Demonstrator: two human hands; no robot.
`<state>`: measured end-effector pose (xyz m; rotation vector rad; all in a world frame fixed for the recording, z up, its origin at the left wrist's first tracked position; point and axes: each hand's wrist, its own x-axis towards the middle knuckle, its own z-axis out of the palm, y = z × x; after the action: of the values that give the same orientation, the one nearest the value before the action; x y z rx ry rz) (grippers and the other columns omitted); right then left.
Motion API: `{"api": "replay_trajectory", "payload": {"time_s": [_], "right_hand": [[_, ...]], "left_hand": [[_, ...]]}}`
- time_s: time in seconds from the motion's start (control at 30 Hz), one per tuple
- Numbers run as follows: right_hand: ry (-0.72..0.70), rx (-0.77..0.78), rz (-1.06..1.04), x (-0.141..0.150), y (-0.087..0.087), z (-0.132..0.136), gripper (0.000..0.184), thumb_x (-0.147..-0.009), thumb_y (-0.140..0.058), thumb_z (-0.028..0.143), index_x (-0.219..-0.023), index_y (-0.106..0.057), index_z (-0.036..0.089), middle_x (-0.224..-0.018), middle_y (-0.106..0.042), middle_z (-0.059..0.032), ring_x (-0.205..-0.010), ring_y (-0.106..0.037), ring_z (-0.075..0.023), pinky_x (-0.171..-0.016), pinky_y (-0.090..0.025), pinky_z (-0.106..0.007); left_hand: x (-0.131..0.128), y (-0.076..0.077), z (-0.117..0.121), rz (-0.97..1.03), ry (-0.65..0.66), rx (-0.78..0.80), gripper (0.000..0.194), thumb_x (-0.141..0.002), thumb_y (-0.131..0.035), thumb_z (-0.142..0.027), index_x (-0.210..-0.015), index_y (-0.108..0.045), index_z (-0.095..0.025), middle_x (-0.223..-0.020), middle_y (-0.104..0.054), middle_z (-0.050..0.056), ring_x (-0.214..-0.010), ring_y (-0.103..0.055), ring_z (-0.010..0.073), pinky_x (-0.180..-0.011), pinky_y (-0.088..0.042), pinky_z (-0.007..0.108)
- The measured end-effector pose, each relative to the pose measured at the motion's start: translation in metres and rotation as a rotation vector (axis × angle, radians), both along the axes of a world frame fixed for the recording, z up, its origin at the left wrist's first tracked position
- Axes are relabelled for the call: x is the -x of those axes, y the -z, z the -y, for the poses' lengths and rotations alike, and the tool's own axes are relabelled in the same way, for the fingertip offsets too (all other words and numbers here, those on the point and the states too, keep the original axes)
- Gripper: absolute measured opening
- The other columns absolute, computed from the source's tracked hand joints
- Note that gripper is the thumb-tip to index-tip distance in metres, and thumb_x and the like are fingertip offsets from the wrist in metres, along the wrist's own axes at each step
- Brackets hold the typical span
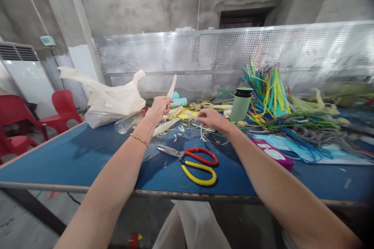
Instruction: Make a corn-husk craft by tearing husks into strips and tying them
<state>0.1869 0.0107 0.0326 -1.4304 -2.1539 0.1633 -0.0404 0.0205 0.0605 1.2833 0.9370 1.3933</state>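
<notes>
My left hand is raised over the blue table with its fingers closed on a pale dried leaf strip that points upward. My right hand reaches down into a scatter of pale leaf strips on the table, fingers curled and pinching among them; what it holds is too small to make out. Scissors with one red and one yellow handle lie on the table nearer to me, between my two forearms.
A green flask stands behind my right hand. A heap of coloured plastic strips and cords spreads to the right. A white plastic bag and a clear bottle lie at the left. Red chairs stand beyond the table's left edge.
</notes>
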Motion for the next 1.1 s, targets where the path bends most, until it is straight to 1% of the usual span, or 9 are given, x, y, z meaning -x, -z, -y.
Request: {"api": "replay_trajectory", "payload": {"time_s": [0.13,0.2,0.3,0.37,0.5,0.57,0.7,0.9,1.1], "right_hand": [[-0.254,0.003,0.294,0.050,0.016,0.002,0.028,-0.078,-0.054,0.009,-0.094,-0.076,0.012,-0.091,-0.075,-0.0111,-0.083,-0.066,-0.0207,-0.073,-0.045,-0.027],[-0.248,-0.020,0.362,0.066,0.024,0.002,0.025,-0.083,-0.057,0.019,-0.097,-0.075,0.009,-0.095,-0.074,-0.0175,-0.088,-0.066,-0.0256,-0.076,-0.046,-0.031],[-0.151,0.020,0.435,0.076,0.034,0.002,0.045,-0.087,-0.060,0.048,-0.087,-0.073,0.005,-0.094,-0.071,-0.0271,-0.091,-0.065,-0.0345,-0.079,-0.048,-0.039],[-0.110,0.011,0.433,0.077,0.039,0.003,0.048,-0.088,-0.058,0.050,-0.086,-0.072,0.004,-0.096,-0.069,-0.0301,-0.094,-0.064,-0.0365,-0.082,-0.047,-0.041],[-0.144,-0.031,0.392,0.081,0.041,0.008,0.021,-0.088,-0.059,0.025,-0.088,-0.072,0.009,-0.096,-0.072,-0.0218,-0.089,-0.064,-0.0287,-0.078,-0.046,-0.036],[-0.185,-0.042,0.368,0.081,0.036,0.009,0.016,-0.085,-0.058,0.018,-0.086,-0.073,0.012,-0.090,-0.073,-0.0146,-0.083,-0.064,-0.0229,-0.075,-0.045,-0.030],[-0.181,-0.058,0.109,0.062,0.014,0.002,0.017,-0.079,-0.060,0.019,-0.081,-0.075,0.013,-0.075,-0.072,-0.0054,-0.069,-0.060,-0.0145,-0.065,-0.042,-0.023],[0.037,-0.125,-0.326,-0.002,-0.004,-0.026,0.027,-0.077,-0.056,0.031,-0.080,-0.074,0.011,-0.055,-0.062,-0.0024,-0.054,-0.056,-0.0144,-0.056,-0.041,-0.024],[0.360,-0.328,-0.356,-0.033,-0.003,-0.057,0.029,-0.083,-0.051,0.027,-0.088,-0.076,0.012,-0.078,-0.073,-0.0107,-0.078,-0.066,-0.0220,-0.073,-0.047,-0.029]], "left_hand": [[0.001,0.001,-0.001,0.011,-0.001,-0.022,0.016,-0.085,-0.049,-0.009,-0.070,-0.050,-0.015,-0.040,-0.033,-0.009,-0.029,-0.023,0.0026,-0.035,-0.014,0.016],[0.001,0.001,-0.001,0.006,0.002,-0.027,0.016,-0.085,-0.048,-0.009,-0.070,-0.050,-0.015,-0.040,-0.034,-0.008,-0.029,-0.024,0.0029,-0.035,-0.015,0.016],[-0.001,0.001,0.000,-0.003,0.008,-0.023,0.018,-0.087,-0.045,-0.009,-0.071,-0.051,-0.014,-0.040,-0.034,-0.008,-0.029,-0.023,0.0030,-0.035,-0.014,0.017],[-0.002,0.000,0.000,0.000,0.012,-0.020,0.019,-0.088,-0.045,-0.010,-0.071,-0.051,-0.014,-0.040,-0.034,-0.008,-0.029,-0.023,0.0029,-0.035,-0.015,0.017],[-0.001,0.000,0.001,0.017,0.020,-0.017,0.015,-0.086,-0.053,-0.014,-0.072,-0.051,-0.014,-0.041,-0.034,-0.008,-0.030,-0.025,0.0025,-0.035,-0.016,0.016],[-0.001,0.000,0.001,0.015,0.023,-0.017,0.014,-0.086,-0.054,-0.014,-0.072,-0.051,-0.014,-0.041,-0.035,-0.008,-0.030,-0.025,0.0025,-0.035,-0.016,0.016],[-0.001,0.000,0.001,0.006,0.018,-0.020,0.014,-0.085,-0.053,-0.014,-0.072,-0.050,-0.015,-0.041,-0.034,-0.008,-0.030,-0.024,0.0026,-0.036,-0.016,0.016],[-0.003,0.001,0.000,-0.015,0.004,0.005,0.014,-0.085,-0.053,-0.013,-0.071,-0.050,-0.015,-0.041,-0.034,-0.009,-0.029,-0.024,0.0027,-0.036,-0.014,0.017],[-0.004,0.002,0.000,-0.053,0.005,-0.015,0.015,-0.086,-0.049,-0.009,-0.071,-0.051,-0.014,-0.040,-0.035,-0.008,-0.029,-0.026,0.0032,-0.036,-0.014,0.018]]}}
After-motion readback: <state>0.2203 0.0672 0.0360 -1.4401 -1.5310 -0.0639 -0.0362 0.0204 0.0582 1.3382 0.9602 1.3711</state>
